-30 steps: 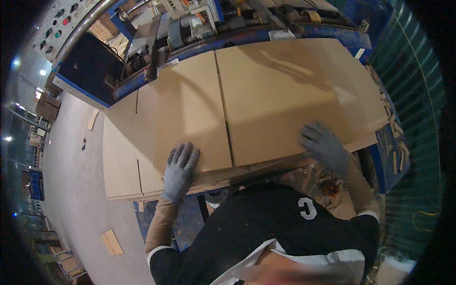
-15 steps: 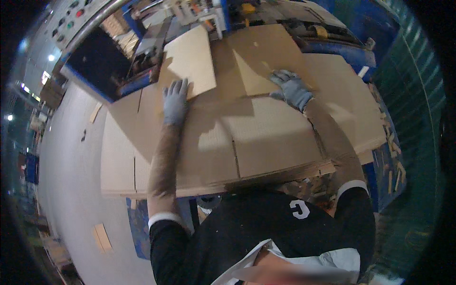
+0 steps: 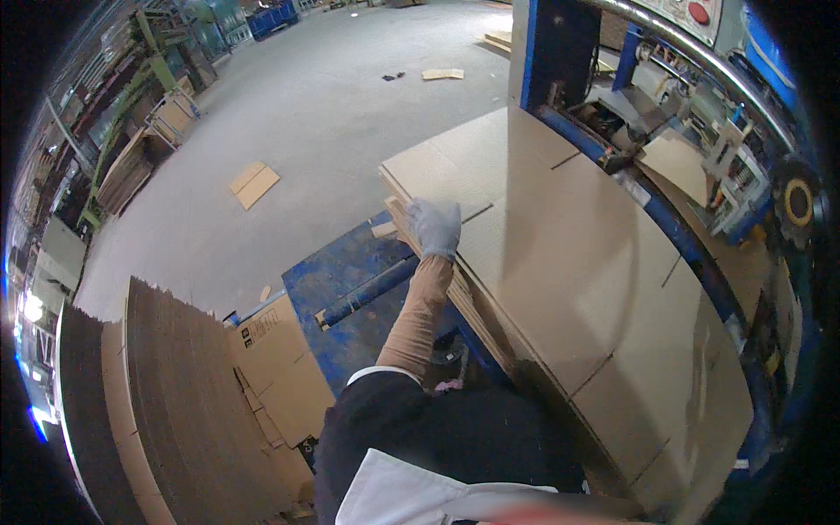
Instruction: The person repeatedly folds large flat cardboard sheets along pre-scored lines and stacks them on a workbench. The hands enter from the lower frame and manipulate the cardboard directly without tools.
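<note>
A stack of slotted cardboard sheets (image 3: 560, 262) lies in front of a machine, its layered edge toward me. My left hand (image 3: 435, 227), in a grey glove, is at the near left part of this edge. Its fingers curl over the rim and grip the sheets there; how many sheets it has hold of is hidden. My right hand is out of the picture.
The blue-framed machine (image 3: 669, 214) runs along the far right side of the stack. A blue platform (image 3: 341, 280) shows below it. Tall cardboard stacks (image 3: 188, 376) stand at lower left. Cardboard scraps (image 3: 255, 185) lie on the grey floor (image 3: 324, 131).
The view has swung left. My left hand has gone from a cardboard piece by the machine to the stack's edge. My right hand, earlier on another cardboard piece, has left the picture.
</note>
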A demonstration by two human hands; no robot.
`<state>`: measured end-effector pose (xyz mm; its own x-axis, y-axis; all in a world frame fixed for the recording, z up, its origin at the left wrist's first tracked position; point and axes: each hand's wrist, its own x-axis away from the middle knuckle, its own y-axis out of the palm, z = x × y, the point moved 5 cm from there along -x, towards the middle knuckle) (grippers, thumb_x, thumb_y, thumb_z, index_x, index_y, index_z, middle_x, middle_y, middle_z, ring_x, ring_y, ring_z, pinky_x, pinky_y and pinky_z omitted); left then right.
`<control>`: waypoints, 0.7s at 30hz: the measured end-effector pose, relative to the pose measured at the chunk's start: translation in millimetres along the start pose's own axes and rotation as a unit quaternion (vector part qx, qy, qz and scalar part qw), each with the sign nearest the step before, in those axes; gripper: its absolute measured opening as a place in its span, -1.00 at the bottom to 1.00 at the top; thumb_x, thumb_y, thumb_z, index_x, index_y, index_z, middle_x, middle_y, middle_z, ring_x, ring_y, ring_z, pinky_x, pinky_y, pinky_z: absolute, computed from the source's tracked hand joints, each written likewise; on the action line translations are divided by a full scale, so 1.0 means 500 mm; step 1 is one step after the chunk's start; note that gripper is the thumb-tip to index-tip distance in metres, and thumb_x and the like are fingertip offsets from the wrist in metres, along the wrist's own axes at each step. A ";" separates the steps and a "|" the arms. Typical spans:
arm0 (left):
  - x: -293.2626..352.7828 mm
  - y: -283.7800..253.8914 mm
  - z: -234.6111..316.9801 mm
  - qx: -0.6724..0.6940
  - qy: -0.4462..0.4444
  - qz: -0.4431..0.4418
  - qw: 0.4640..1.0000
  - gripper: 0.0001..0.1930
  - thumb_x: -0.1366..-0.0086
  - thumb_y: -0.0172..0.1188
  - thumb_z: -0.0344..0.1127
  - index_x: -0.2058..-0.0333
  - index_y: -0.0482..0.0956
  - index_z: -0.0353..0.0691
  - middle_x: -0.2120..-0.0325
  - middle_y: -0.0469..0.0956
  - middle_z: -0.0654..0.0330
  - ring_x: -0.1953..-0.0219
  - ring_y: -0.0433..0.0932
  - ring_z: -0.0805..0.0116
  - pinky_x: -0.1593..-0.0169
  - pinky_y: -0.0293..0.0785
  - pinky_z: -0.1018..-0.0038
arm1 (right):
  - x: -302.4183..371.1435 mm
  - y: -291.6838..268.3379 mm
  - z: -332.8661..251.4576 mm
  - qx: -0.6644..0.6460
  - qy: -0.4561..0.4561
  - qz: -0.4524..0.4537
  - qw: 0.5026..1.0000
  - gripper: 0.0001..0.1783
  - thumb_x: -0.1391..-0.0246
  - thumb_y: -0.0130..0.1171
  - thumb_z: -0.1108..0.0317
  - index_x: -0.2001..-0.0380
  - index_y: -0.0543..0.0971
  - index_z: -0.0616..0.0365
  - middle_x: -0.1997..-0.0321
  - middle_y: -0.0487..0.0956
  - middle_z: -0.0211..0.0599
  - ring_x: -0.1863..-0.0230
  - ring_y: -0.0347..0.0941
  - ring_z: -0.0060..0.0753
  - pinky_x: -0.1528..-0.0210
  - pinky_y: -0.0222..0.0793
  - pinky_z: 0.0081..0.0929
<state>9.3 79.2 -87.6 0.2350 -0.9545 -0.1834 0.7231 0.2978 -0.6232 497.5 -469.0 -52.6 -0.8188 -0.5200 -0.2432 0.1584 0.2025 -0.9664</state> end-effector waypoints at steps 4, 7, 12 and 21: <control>-0.003 -0.009 -0.001 -0.013 0.001 -0.027 1.000 -0.05 -0.12 0.13 0.15 -0.23 0.07 -0.56 -0.26 0.02 -0.36 -0.33 -0.03 -0.27 -0.33 -0.11 -0.06 | -0.114 0.049 0.042 0.008 0.021 0.046 0.999 -0.56 -0.14 0.00 0.24 -0.06 0.47 0.22 -0.06 0.44 0.13 -0.04 0.38 0.01 -0.09 0.33 -0.17; -0.001 -0.010 0.012 -0.166 0.000 -0.083 0.983 -0.11 -0.14 0.09 0.20 -0.25 0.15 -0.39 -0.25 0.09 -0.29 -0.31 0.03 -0.24 -0.32 -0.10 -0.09 | -0.059 0.024 0.069 -0.014 0.058 0.122 0.991 -0.59 -0.17 -0.01 0.26 -0.03 0.49 0.23 -0.08 0.44 0.13 -0.07 0.38 -0.02 -0.11 0.34 -0.18; -0.037 -0.044 -0.003 -0.136 0.079 -0.130 0.979 -0.20 -0.14 0.04 0.30 -0.26 0.26 -0.05 -0.21 0.24 -0.16 -0.32 0.08 -0.13 -0.32 -0.15 -0.13 | 0.244 -0.088 0.141 -0.033 0.196 0.335 0.921 -0.62 -0.20 -0.02 0.27 0.01 0.52 0.26 -0.11 0.44 0.13 -0.11 0.37 -0.05 -0.14 0.35 -0.20; -0.151 -0.011 0.013 0.623 -0.068 -0.151 0.765 -0.59 -0.20 0.21 -0.29 0.01 0.44 -0.38 0.08 0.49 0.08 0.07 0.51 0.27 -0.01 0.43 0.32 | 0.358 -0.092 0.279 -0.729 0.387 0.293 0.483 -0.45 -0.12 0.10 0.18 -0.10 0.38 0.31 -0.13 0.43 -0.06 -0.10 0.36 -0.07 -0.16 0.25 -0.14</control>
<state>-7.9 149.6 -65.5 -0.0607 -0.9973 -0.0410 0.7960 -0.0732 0.6009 420.7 -686.9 -63.3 -0.9194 0.3322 0.2105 0.3931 0.7890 0.4721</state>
